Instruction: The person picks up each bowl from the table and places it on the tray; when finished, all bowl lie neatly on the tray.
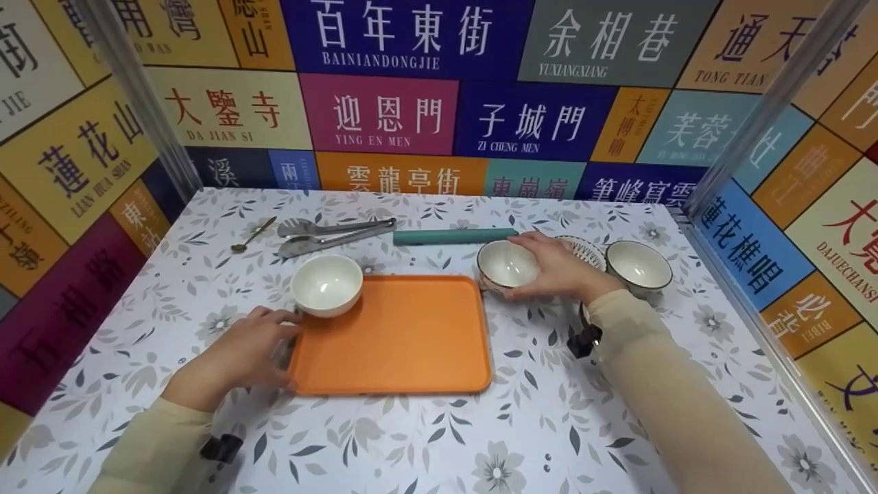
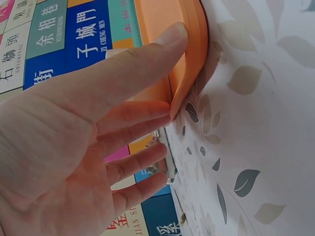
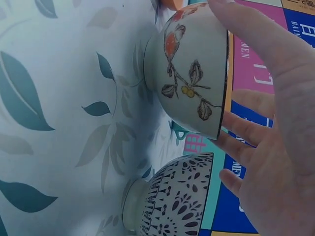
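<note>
Head view: a bird-painted bowl (image 1: 506, 267) is being pinched at the rim by the right hand (image 1: 559, 267), thumb near side, fingers far side, just beside the right edge of the orange tray (image 1: 394, 343). The tray's left edge is being touched by the left hand (image 1: 250, 350), fingers loosely spread. The far left corner is being taken up by a white bowl (image 1: 327, 285).

Left wrist view: the thumb is being held over the tray rim, no firm grip being shown. If that edge is being pushed unevenly, the tray could be skewed and the white bowl tipped.

Right wrist view: a dark-patterned bowl (image 3: 177, 196) is being shown nearby; whether the pinched bowl is being carried clear of the tabletop (image 3: 64, 147) is hard to tell. With only the rim being gripped, it could be dropped through slipping fingertips.
</note>
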`<move>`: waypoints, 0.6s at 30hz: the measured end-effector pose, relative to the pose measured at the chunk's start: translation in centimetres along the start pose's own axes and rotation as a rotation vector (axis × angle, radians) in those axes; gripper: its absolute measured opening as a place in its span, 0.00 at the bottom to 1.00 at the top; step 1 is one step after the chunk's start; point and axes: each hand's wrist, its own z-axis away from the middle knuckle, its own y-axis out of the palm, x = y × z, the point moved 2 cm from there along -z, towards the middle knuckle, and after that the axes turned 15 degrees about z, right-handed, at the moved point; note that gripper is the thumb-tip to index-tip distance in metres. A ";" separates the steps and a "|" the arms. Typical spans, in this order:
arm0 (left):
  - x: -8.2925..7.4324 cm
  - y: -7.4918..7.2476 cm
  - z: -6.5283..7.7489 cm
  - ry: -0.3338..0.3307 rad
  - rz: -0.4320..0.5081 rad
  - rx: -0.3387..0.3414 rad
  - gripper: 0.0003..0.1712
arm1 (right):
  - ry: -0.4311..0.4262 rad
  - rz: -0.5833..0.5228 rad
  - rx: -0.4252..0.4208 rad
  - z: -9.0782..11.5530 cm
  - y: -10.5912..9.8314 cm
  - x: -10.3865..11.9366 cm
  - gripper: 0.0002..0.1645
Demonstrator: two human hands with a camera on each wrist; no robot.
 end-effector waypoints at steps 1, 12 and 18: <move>0.0 0.0 0.0 -0.005 0.001 0.000 0.47 | 0.007 -0.003 0.003 0.0 0.0 0.0 0.69; 0.3 0.0 0.0 -0.010 0.001 -0.004 0.47 | 0.051 0.000 0.004 -0.4 0.3 -0.4 0.69; 0.3 0.2 0.2 -0.013 0.003 -0.005 0.47 | 0.110 -0.093 -0.038 -0.6 0.8 -0.3 0.66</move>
